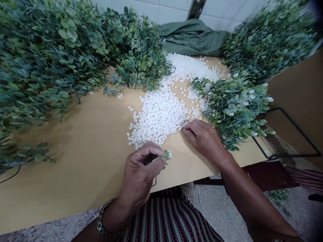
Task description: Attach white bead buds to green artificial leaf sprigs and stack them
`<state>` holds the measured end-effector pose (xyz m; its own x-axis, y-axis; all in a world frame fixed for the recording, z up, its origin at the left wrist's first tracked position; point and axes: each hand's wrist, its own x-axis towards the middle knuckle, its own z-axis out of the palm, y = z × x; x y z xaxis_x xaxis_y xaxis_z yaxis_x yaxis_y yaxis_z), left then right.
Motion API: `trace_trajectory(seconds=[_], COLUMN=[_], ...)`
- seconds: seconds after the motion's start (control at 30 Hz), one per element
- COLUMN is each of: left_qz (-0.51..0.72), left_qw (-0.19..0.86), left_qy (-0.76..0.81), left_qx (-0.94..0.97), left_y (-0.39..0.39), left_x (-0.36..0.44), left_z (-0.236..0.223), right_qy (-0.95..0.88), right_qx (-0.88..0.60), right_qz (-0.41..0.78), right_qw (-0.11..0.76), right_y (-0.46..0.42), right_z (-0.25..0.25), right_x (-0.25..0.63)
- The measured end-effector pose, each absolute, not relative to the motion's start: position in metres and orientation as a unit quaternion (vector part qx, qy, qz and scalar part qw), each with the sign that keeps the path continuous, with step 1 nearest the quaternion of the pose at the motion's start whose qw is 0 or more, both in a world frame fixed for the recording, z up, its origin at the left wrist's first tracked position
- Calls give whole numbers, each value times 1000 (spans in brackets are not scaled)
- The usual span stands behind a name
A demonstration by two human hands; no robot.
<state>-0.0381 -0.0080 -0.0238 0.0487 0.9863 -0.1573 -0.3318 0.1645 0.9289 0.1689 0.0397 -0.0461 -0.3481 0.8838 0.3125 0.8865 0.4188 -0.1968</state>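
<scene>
My left hand [145,166] is closed on an artificial leaf sprig [166,155], whose tip carries a small white bud and pokes out past the thumb and forefinger. Part of its stem hangs below my fingers; the rest is hidden in the palm. At the lower right edge of the pile of small white beads [161,114], my right hand [202,136] has its thumb and forefinger pinched together. Whatever lies between those fingertips is too small or hidden to make out. Just right of that hand lies a bunch of artificial greenery with white tips [237,104].
Large heaps of artificial greenery [75,50] fill the table's left and back. Another heap [272,43] stands at the back right, beside a cardboard box [300,87] and a black wire frame [300,131]. Green cloth [194,37] lies behind the beads on the tan tabletop [83,144].
</scene>
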Motion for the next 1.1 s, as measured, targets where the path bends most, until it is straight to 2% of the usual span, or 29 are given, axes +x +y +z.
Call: trace_trajectory(seconds=[0.43,0.63,1.1], left_qz=[512,504,508], left_qw=[629,654,659], left_qy=[429,436,433], left_qx=[398,357,347], left_y=[-10,-14,-13], left_x=[-36,-37,-36], left_z=[-24,-23,-23], right_qy=[-842,-828,-821], right_qx=[-502,-510,-510], right_qz=[26,138,144], right_qw=[194,188,211], right_y=[27,19,20], right_z=[-42,-36,-33], right_x=[169,167,174])
